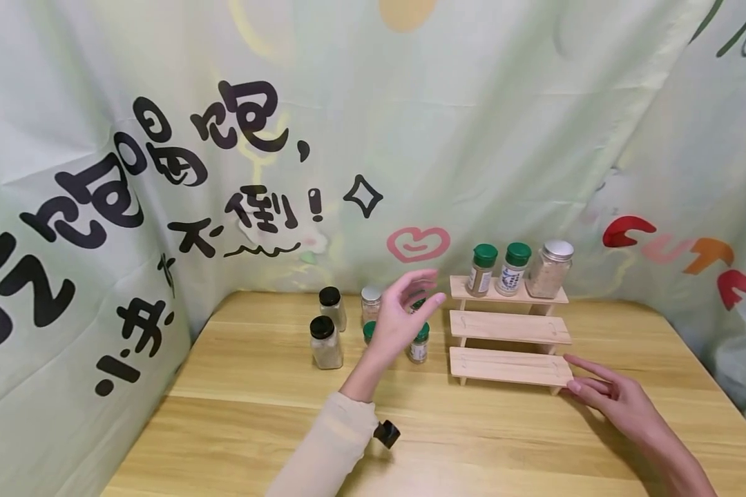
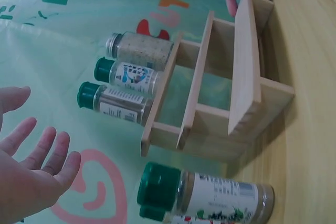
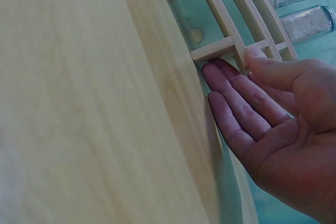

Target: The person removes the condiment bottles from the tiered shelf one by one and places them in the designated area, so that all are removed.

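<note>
A wooden three-tier spice rack (image 1: 510, 366) stands on the table. On its top tier sit two green-capped spice bottles (image 1: 483, 269) (image 1: 512, 268) and a silver-lidded jar (image 1: 550, 269); the two lower tiers hold nothing. My left hand (image 1: 404, 314) hangs in the air left of the rack, fingers spread, nothing in them. Behind and below it stand several spice bottles, partly hidden, among them a green-capped one (image 1: 419, 345). My right hand (image 1: 618, 400) holds the right end of the bottom tier, its corner between thumb and fingers (image 3: 247, 103).
Two black-capped bottles (image 1: 327, 345) (image 1: 332, 308) stand to the left on the wooden table (image 1: 236, 414). Near them is another silver-lidded jar (image 1: 370, 304). A printed cloth (image 1: 497, 138) hangs behind and around the table.
</note>
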`<state>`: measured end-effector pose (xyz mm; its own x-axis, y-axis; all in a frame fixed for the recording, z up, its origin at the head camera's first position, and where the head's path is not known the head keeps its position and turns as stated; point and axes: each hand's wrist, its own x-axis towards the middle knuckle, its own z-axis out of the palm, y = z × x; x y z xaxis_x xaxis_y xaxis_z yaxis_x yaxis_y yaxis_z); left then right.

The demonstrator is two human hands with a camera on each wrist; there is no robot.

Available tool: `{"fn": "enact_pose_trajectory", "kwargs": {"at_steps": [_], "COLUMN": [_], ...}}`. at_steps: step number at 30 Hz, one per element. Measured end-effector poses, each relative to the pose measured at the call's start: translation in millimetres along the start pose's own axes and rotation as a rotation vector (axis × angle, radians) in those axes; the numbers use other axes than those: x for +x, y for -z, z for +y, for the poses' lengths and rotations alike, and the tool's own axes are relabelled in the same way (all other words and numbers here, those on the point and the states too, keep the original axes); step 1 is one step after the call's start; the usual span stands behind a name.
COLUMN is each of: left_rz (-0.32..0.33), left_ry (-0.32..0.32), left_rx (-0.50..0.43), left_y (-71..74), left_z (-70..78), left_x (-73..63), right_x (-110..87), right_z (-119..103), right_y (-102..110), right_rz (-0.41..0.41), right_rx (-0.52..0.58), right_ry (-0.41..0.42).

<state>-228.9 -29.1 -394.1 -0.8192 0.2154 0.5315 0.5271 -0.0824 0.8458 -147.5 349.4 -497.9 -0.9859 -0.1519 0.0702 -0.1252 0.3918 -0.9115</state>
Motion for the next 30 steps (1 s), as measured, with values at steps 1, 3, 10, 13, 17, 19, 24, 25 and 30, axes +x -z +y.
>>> {"fn": "enact_pose_trajectory", "kwargs": {"at_steps": [1,3,10,13,17,19,24,25,30], "left_rz": [0.002,0.007,0.024,0.041,0.044,0.041,0.032,0.033,0.048], "left_ry": [0.004,0.015,0.052,0.061,0.061,0.063,0.067,0.071,0.118], "left_rx": [-0.004,-0.017,-0.026,-0.019,-0.02,-0.021,0.015,0.028,0.059], "left_y": [-2.4,-7.2,-24.7,-32.1,-40.7,-44.4,-51.8,-53.0,-59.6], "left_z": [-0.6,-1.6,-4.4,-6.1,-10.9,-13.6,-20.1,-21.1,-23.8], "left_x": [3.1,8.8,24.7,31.7,39.8,43.3,51.8,53.4,61.2], "right_x": [0.0,0.1,0.1,0.9,1.4,1.0,0.4,0.5,1.8], "right_z": [0,0,0,0,1,1,1,1,1], "right_y": [0,0,0,0,0,0,0,0,0], "right_rz": [0.003,0.003,0.001,0.004,-0.001,-0.003,0.004,0.005,0.002], "right_rx": [0.0,0.001,0.015,0.024,0.043,0.045,0.025,0.024,0.027], "right_ry": [-0.007,-0.011,-0.019,-0.023,-0.013,-0.01,-0.026,-0.03,-0.025]}}
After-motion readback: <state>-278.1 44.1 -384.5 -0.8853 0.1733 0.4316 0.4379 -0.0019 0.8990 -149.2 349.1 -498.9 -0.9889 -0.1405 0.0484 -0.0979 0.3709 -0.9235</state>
